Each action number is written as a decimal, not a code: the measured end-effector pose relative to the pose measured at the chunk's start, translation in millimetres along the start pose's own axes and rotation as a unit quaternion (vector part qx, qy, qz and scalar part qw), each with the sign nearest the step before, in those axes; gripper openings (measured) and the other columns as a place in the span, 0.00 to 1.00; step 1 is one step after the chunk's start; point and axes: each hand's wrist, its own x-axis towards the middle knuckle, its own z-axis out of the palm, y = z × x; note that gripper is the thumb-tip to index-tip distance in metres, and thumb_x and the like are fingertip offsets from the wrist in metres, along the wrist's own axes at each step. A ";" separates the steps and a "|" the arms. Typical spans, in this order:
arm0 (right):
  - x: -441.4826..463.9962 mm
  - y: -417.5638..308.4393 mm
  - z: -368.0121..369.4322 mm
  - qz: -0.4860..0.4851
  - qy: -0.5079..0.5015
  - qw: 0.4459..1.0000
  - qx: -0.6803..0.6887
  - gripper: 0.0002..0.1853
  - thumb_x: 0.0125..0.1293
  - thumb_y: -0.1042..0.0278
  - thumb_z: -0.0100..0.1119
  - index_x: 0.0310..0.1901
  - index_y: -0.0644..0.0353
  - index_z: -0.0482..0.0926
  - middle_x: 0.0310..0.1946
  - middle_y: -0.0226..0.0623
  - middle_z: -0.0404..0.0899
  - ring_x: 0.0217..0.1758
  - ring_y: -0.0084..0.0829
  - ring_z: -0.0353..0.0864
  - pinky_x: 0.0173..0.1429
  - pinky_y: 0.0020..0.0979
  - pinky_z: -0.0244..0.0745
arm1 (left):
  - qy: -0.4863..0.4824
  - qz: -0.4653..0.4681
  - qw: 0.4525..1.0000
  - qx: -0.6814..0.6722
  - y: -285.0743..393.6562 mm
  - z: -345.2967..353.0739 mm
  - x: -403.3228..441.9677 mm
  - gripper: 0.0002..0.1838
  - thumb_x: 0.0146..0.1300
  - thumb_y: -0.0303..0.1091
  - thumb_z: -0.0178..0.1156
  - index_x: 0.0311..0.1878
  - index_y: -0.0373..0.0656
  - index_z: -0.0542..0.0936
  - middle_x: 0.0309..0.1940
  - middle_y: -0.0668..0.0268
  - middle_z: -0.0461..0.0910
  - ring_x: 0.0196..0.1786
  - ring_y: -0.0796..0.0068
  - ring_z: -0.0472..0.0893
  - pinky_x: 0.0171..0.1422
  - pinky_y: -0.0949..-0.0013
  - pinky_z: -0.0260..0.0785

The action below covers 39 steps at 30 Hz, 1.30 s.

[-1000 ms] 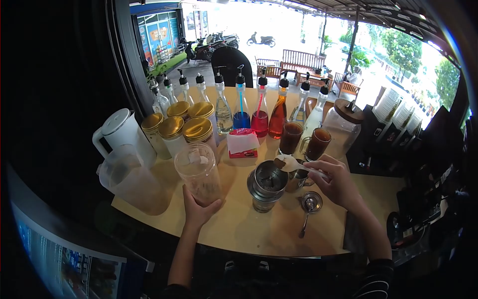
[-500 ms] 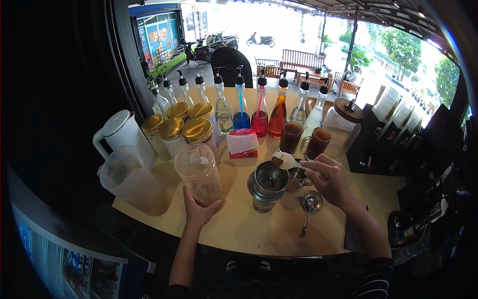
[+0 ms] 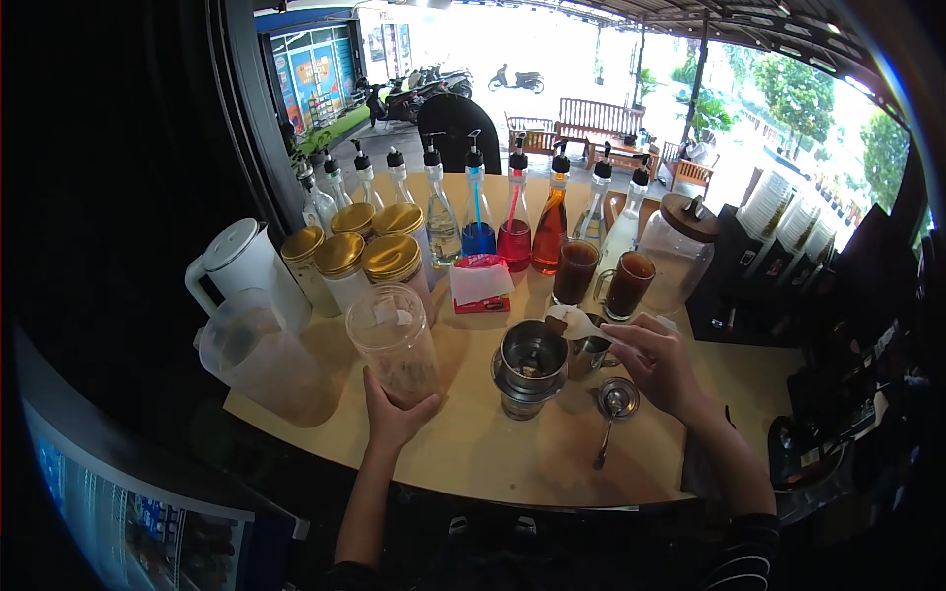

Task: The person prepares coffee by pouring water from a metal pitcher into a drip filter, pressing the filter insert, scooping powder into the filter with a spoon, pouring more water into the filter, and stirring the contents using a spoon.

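My left hand point(image 3: 402, 419) is wrapped round the lower part of a clear plastic jar point(image 3: 392, 340), which stands open on the counter. In my right hand point(image 3: 655, 362) is a white plastic scoop point(image 3: 583, 323), pinched by its handle, with brown powder at its tip. The scoop's tip hangs over the right rim of a metal drip filter point(image 3: 532, 353). Some brown powder lies at the bottom of the filter, which sits on top of a glass point(image 3: 522, 406). Just behind the scoop is a metal pitcher point(image 3: 588, 360), partly hidden.
A small metal dish point(image 3: 619, 397) with a spoon point(image 3: 604, 443) lies at right. Two glass mugs point(image 3: 629, 286) of dark drink, a red tissue pack point(image 3: 481, 286), gold-lidded jars point(image 3: 391, 258) and several pump bottles point(image 3: 517, 222) stand behind. Plastic pitchers point(image 3: 251, 345) are at left.
The scoop has tipped and shifted slightly right at the filter's rim, with less powder on it. Powder now shows in the filter. My left hand and the jar have stayed still.
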 end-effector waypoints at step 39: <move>-12.5 -19.6 3.0 -0.047 -0.008 0.999 -0.022 0.17 0.59 0.76 0.63 0.50 0.53 0.82 0.31 0.34 0.76 0.28 0.30 0.79 0.33 0.31 0.74 | 0.025 0.024 0.999 -0.013 6.4 2.7 0.5 0.47 0.36 0.36 0.78 0.58 0.38 0.59 0.52 0.56 0.69 0.56 0.65 0.73 0.59 0.62 0.68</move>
